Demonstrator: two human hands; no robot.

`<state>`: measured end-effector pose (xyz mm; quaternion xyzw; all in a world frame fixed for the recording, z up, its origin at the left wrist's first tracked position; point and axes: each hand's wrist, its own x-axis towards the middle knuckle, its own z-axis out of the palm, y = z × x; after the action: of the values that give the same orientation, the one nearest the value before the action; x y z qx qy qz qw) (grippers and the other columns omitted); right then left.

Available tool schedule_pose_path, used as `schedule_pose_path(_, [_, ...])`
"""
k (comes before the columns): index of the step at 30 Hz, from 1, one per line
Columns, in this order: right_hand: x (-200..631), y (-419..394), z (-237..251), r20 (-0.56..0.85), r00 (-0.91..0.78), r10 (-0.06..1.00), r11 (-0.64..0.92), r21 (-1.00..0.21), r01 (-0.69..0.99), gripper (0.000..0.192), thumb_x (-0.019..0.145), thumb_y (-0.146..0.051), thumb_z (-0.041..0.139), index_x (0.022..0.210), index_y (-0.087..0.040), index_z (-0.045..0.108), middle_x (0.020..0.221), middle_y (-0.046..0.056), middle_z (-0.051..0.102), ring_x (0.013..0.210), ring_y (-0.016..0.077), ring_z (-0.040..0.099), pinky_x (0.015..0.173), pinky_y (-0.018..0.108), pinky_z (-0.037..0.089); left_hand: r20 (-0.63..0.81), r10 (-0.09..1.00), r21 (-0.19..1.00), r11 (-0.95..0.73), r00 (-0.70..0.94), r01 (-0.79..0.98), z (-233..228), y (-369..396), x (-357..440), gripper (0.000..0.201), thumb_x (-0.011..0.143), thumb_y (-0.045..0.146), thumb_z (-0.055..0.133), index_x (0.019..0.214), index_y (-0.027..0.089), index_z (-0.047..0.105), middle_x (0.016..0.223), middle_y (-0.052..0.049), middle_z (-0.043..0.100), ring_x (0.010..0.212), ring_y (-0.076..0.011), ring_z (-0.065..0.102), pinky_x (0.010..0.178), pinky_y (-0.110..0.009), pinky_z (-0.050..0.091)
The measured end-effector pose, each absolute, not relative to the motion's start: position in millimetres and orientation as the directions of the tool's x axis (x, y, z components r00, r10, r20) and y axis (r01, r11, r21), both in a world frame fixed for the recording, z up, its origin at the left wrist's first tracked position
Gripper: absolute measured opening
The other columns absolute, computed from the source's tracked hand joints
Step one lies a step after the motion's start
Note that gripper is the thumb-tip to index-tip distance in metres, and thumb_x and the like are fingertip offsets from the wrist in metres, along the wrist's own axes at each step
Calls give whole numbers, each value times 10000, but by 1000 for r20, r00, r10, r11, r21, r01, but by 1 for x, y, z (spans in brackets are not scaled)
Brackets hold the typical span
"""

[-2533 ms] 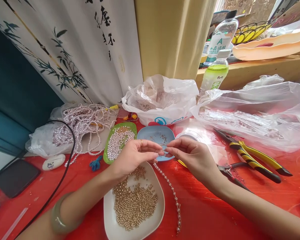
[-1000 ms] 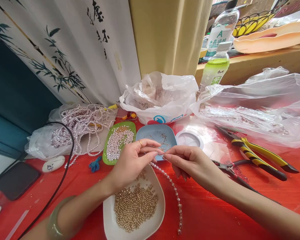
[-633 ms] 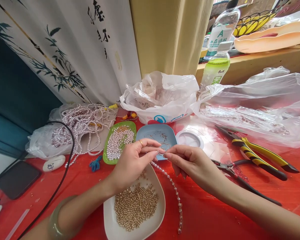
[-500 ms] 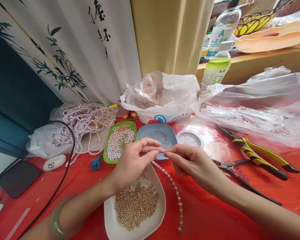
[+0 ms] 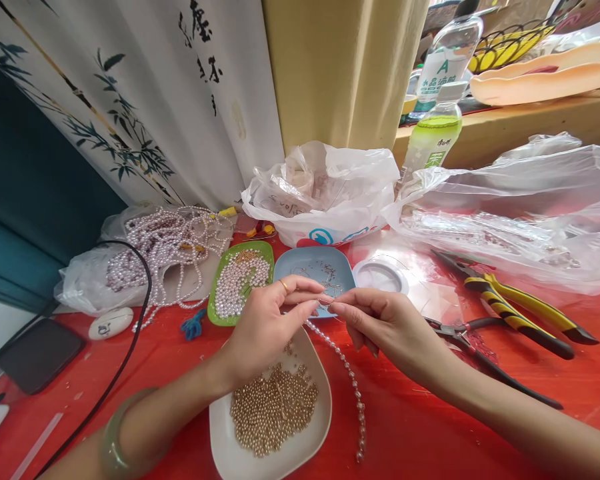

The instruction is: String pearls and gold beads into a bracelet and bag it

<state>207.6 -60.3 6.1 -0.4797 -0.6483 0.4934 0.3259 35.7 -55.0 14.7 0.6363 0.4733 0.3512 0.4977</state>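
Leftward, our left hand pinches the top end of the bead strand above the white dish of gold beads, the strand trailing down onto the red surface. Our right hand meets it fingertip to fingertip, its grip narrow on something too fine to make out. We judge steadiness matters most: both pinches tight, hands low, pliers within reach.

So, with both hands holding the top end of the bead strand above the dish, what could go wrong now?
1. The strand hangs free onto the table; if the grip of the left hand or right hand slips, beads may slide off, perhaps.
2. The left wrist hovers over the white dish of gold beads near the table edge; a knock could spill them.
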Motion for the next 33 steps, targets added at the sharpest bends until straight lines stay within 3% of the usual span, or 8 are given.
schedule_pose_path(8, [207, -60, 4, -110, -365, 924, -33, -977, 211, 255, 817, -346, 485, 656, -161, 556, 446, -68, 434, 383, 46, 341, 377, 187, 263, 1, 948, 956, -95, 319, 279, 15, -56, 35, 152, 817, 224, 513, 956, 183, 558, 961, -42, 686, 916, -167, 624, 820, -272, 481])
schedule_pose_path(14, [204, -60, -2, -174, -431, 885, -162, -985, 65, 278, 809, -374, 502, 637, -156, 527, 465, -53, 498, 368, 32, 370, 378, 174, 256, 137, 919, 844, -303, 368, 442, 14, -59, 35, 241, 834, 240, 491, 1063, 201, 554, 1018, -25, 670, 997, -172, 587, 936, -306, 410])
schedule_pose_path(17, [204, -60, -6, -144, -448, 883, -163, -987, -5, 277, 801, -385, 516, 651, -153, 532, 479, -51, 514, 374, 31, 395, 384, 170, 269, 179, 887, 823, -372, 426, 429, 14, -60, 35, 302, 844, 221, 468, 1144, 206, 509, 1085, -20, 639, 1036, -160, 563, 956, -299, 398])
schedule_pose_path(23, [207, -56, -8, -62, -419, 906, -114, -989, -99, 265, 811, -340, 531, 617, -160, 522, 483, -57, 522, 389, 23, 403, 399, 165, 280, 153, 922, 885, -288, 355, 366, 16, -60, 34, 366, 851, 142, 414, 1200, 253, 427, 1181, -5, 570, 1086, -137, 512, 917, -270, 415])
schedule_pose_path(28, [211, -52, -6, -8, -390, 921, -86, -979, -182, 207, 813, -322, 540, 676, -168, 561, 470, -67, 522, 376, 20, 371, 372, 164, 246, 189, 947, 887, -278, 261, 368, 18, -58, 35, 265, 817, 105, 425, 1041, 222, 507, 1036, -22, 605, 925, -142, 561, 777, -271, 455])
schedule_pose_path(31, [215, -50, -2, 28, -382, 924, -68, -969, -237, 175, 810, -331, 547, 744, -173, 588, 459, -73, 517, 360, 17, 348, 350, 164, 220, 331, 891, 795, -440, 310, 417, 23, -60, 34, 192, 742, 29, 434, 724, 181, 550, 766, -5, 590, 742, -131, 546, 657, -260, 439])
schedule_pose_path(33, [217, -50, 2, 51, -369, 928, -53, -962, -267, 174, 807, -334, 554, 745, -175, 590, 449, -76, 507, 350, 15, 329, 338, 163, 202, 416, 796, 715, -586, 441, 382, 28, -64, 34, 214, 696, -6, 432, 602, 168, 514, 646, 7, 554, 655, -120, 512, 624, -260, 422])
